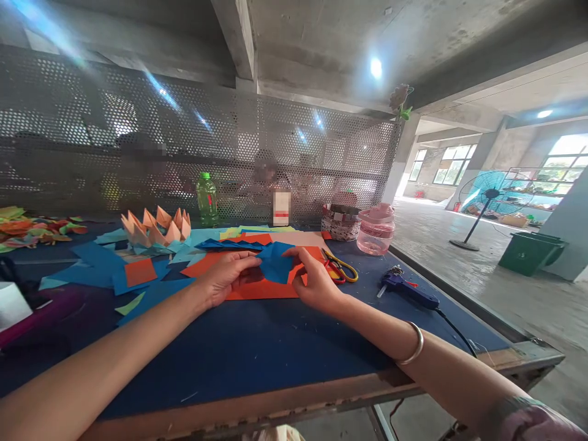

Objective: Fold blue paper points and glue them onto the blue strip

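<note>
Between my two hands a blue sheet of paper (pixel 276 264) is held up over the table. The fingers of my left hand (pixel 234 272) pinch its left edge, and my right hand (pixel 313 275) grips its upper right corner. Beneath it lie orange paper sheets (pixel 261 291). Just behind is a row of folded blue paper pieces (pixel 229 244). A ring of folded peach paper points (pixel 156 228) stands further left, with blue sheets (pixel 94 263) spread around it. Scissors with yellow and red handles (pixel 342 269) rest beside my right hand.
A blue glue gun (pixel 408 289) with a cord lies at the right. Behind stand a pink water jug (pixel 375 229), a woven basket (pixel 340 222) and a green bottle (pixel 206 199). Colourful paper scraps (pixel 37 228) are heaped far left. A perforated screen (pixel 294 141) borders the table's back.
</note>
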Demonstrator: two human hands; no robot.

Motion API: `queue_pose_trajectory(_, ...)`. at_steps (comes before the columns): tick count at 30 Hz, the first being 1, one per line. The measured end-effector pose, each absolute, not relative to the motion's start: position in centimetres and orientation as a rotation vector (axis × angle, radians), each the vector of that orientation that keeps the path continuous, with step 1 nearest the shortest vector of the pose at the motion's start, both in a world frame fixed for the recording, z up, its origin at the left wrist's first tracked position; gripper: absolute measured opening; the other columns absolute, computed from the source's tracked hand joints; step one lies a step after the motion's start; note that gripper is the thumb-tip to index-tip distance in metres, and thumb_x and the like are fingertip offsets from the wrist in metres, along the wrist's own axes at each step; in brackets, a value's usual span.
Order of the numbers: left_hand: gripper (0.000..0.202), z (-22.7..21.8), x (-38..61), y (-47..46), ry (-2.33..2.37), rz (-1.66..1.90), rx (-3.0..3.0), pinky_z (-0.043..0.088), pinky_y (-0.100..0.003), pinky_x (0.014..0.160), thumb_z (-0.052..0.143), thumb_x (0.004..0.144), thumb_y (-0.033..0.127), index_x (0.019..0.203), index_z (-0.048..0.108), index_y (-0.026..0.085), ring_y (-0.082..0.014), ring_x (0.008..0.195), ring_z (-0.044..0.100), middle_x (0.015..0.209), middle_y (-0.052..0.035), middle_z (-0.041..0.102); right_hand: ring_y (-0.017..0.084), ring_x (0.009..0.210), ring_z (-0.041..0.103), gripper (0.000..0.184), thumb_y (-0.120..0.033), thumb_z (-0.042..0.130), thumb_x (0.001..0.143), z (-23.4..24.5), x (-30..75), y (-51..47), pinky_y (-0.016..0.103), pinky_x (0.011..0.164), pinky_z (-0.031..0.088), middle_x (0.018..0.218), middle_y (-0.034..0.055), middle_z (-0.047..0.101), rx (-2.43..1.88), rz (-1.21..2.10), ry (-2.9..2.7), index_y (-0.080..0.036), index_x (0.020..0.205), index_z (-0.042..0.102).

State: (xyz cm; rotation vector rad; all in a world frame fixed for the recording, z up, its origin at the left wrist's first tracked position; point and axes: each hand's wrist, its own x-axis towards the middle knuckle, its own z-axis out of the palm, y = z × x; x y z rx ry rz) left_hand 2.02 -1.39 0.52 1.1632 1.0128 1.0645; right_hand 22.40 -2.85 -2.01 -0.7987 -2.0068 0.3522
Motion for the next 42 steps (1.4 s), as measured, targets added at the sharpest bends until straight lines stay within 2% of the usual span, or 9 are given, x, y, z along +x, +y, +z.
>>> queue_pose_trajectory(2, 0.016, 0.6, 2.0, -1.4, 1.007, 1.075, 1.158, 0.054, -0.027, 0.073, 0.076, 0.064, 0.025, 0.074, 0.066, 0.017, -0.0151, 0.069, 0.067, 0.071, -0.0021, 0.071, 0.016, 0.087, 0.057, 0.048, -0.002, 0.043, 0.068, -2.1, 22.4, -2.8, 0.030, 0.077, 0.047, 0.097, 0.0046, 0.060, -0.811, 0.302, -2.032, -0.021, 0.112, 0.048)
queue_pose_trajectory(5, 0.011, 0.7, 2.2, -1.5, 0.995, 1.064, 1.147, 0.054, -0.028, 0.069, 0.072, 0.070, 0.024, 0.073, 0.064, 0.018, -0.0153, 0.065, 0.067, 0.069, -0.0010, 0.071, 0.017, 0.086, 0.056, 0.035, -0.009, 0.049, 0.076, -1.9, 22.3, -2.9, 0.029, 0.072, 0.048, 0.094, 0.0043, 0.061, -0.824, 0.302, -2.048, -0.022, 0.108, 0.053)
queue_pose_trajectory(10, 0.008, 0.9, 2.6, -1.8, 0.996, 1.087, 1.114, 0.056, -0.027, 0.063, 0.069, 0.074, 0.021, 0.076, 0.061, 0.018, -0.0135, 0.060, 0.066, 0.068, 0.0006, 0.070, 0.015, 0.083, 0.056, 0.020, -0.016, 0.057, 0.080, -1.9, 22.3, -2.8, 0.027, 0.071, 0.048, 0.093, 0.0033, 0.061, -0.805, 0.312, -2.063, -0.023, 0.098, 0.061)
queue_pose_trajectory(14, 0.012, 1.0, 2.7, -2.2, 0.973, 1.094, 1.104, 0.056, -0.027, 0.065, 0.071, 0.072, 0.021, 0.080, 0.062, 0.018, -0.0145, 0.065, 0.067, 0.073, -0.0004, 0.071, 0.014, 0.080, 0.056, 0.017, -0.018, 0.060, 0.081, -2.2, 22.5, -2.5, 0.027, 0.072, 0.048, 0.094, 0.0031, 0.060, -0.803, 0.330, -2.069, -0.024, 0.096, 0.065)
queue_pose_trajectory(20, 0.031, 0.8, 2.8, -2.4, 0.926, 0.989, 1.217, 0.053, -0.031, 0.083, 0.082, 0.058, 0.023, 0.084, 0.067, 0.017, -0.0186, 0.084, 0.068, 0.089, -0.0035, 0.074, 0.014, 0.078, 0.056, 0.013, -0.025, 0.063, 0.081, -2.2, 22.4, -2.6, 0.026, 0.070, 0.047, 0.089, 0.0025, 0.058, -0.827, 0.344, -2.046, -0.025, 0.092, 0.068)
queue_pose_trajectory(25, 0.042, 0.5, 3.0, -2.6, 0.940, 0.966, 1.306, 0.053, -0.032, 0.081, 0.084, 0.053, 0.026, 0.091, 0.068, 0.018, -0.0183, 0.075, 0.069, 0.078, -0.0026, 0.075, 0.012, 0.069, 0.053, 0.008, -0.030, 0.066, 0.079, -2.1, 22.2, -2.6, 0.025, 0.065, 0.045, 0.079, 0.0005, 0.057, -0.896, 0.357, -1.992, -0.023, 0.081, 0.068)
queue_pose_trajectory(29, 0.054, 0.4, 3.3, -2.8, 0.931, 0.983, 1.347, 0.053, -0.034, 0.079, 0.085, 0.050, 0.026, 0.100, 0.065, 0.018, -0.0207, 0.077, 0.070, 0.079, -0.0035, 0.075, 0.012, 0.069, 0.053, 0.013, -0.033, 0.065, 0.079, -2.2, 22.1, -2.3, 0.024, 0.064, 0.044, 0.079, -0.0001, 0.059, -0.908, 0.414, -1.944, -0.020, 0.075, 0.065)
queue_pose_trajectory(34, 0.047, 0.5, 3.7, -3.2, 0.914, 1.015, 1.414, 0.053, -0.034, 0.080, 0.083, 0.055, 0.026, 0.098, 0.065, 0.019, -0.0215, 0.082, 0.070, 0.080, -0.0034, 0.075, 0.014, 0.075, 0.056, 0.017, -0.035, 0.066, 0.077, -2.4, 22.0, -2.0, 0.024, 0.065, 0.046, 0.081, 0.0005, 0.061, -0.954, 0.495, -1.874, -0.019, 0.073, 0.061)
queue_pose_trajectory(42, 0.039, 0.1, 3.8, -3.2, 0.879, 0.998, 1.376, 0.052, -0.032, 0.086, 0.082, 0.059, 0.030, 0.094, 0.069, 0.018, -0.0184, 0.085, 0.068, 0.087, -0.0029, 0.075, 0.013, 0.072, 0.057, 0.014, -0.030, 0.065, 0.074, -2.3, 21.8, -2.4, 0.024, 0.062, 0.047, 0.077, -0.0001, 0.060, -1.011, 0.532, -1.793, -0.018, 0.069, 0.058)
